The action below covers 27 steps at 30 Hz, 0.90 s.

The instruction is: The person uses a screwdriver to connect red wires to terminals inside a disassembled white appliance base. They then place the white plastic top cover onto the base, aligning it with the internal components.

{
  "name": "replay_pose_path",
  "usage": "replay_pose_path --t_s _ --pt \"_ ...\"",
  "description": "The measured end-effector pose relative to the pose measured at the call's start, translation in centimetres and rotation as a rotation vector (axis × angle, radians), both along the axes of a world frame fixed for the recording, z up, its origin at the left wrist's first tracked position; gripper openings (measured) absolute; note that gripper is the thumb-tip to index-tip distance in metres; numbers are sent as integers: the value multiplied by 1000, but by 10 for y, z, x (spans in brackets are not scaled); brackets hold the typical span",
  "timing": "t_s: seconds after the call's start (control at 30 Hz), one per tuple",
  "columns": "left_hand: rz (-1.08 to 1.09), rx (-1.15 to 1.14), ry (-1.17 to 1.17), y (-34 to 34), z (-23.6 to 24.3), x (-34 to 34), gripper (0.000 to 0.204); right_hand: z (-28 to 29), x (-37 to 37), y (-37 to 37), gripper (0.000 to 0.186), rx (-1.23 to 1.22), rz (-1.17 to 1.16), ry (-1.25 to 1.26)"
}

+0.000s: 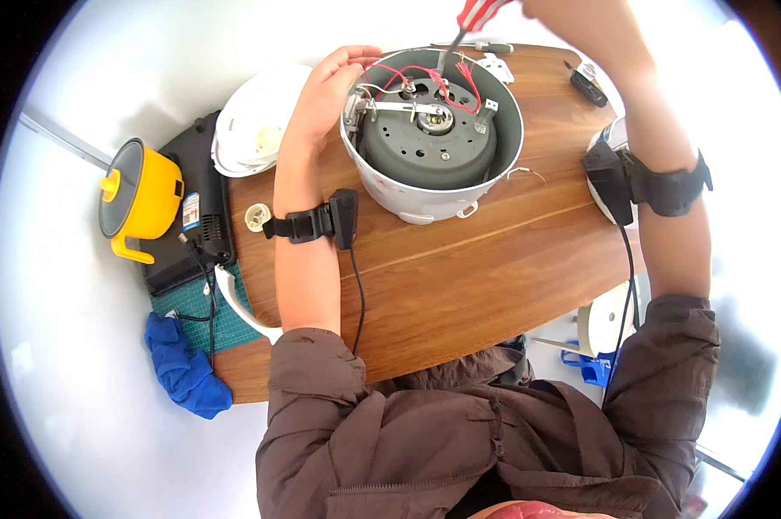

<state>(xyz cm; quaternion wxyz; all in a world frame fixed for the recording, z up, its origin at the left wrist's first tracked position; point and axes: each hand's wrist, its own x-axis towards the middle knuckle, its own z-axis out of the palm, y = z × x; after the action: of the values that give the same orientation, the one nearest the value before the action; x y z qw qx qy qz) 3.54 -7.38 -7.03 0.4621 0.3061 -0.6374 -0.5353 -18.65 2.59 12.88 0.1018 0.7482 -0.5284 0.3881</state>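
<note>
An opened rice cooker body stands upside down on the table, its white shell round a grey metal pan with a lever and red and white wires. My left hand is closed on the shell's far left rim, fingers next to the wires. My right hand grips a red-handled screwdriver above the far rim; its fingers are partly cut off by the picture's upper edge. The screwdriver's shaft points down into the shell by the far wires. Whether its tip touches anything I cannot tell.
Left of the cooker lie a white round cover, a small round part and a curved white handle. A yellow pot sits on a black case. Another screwdriver lies behind; a blue cloth hangs over the edge.
</note>
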Motion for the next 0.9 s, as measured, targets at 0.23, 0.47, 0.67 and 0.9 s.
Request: replay_pose_path --t_s 0.23,0.47,0.67,0.9 --pt "362 -337 -246 59 59 8 30 -46 -42 4 26 -348 343 -1015" --pt "308 -623 -514 96 66 -57 28 -171 -132 -31 26 124 481 -1992" --pt "192 -479 -608 95 64 -67 31 -205 -144 -46 25 292 461 -1984" --pt "217 -295 -521 102 73 -77 27 -226 -152 -62 28 369 453 -1889"
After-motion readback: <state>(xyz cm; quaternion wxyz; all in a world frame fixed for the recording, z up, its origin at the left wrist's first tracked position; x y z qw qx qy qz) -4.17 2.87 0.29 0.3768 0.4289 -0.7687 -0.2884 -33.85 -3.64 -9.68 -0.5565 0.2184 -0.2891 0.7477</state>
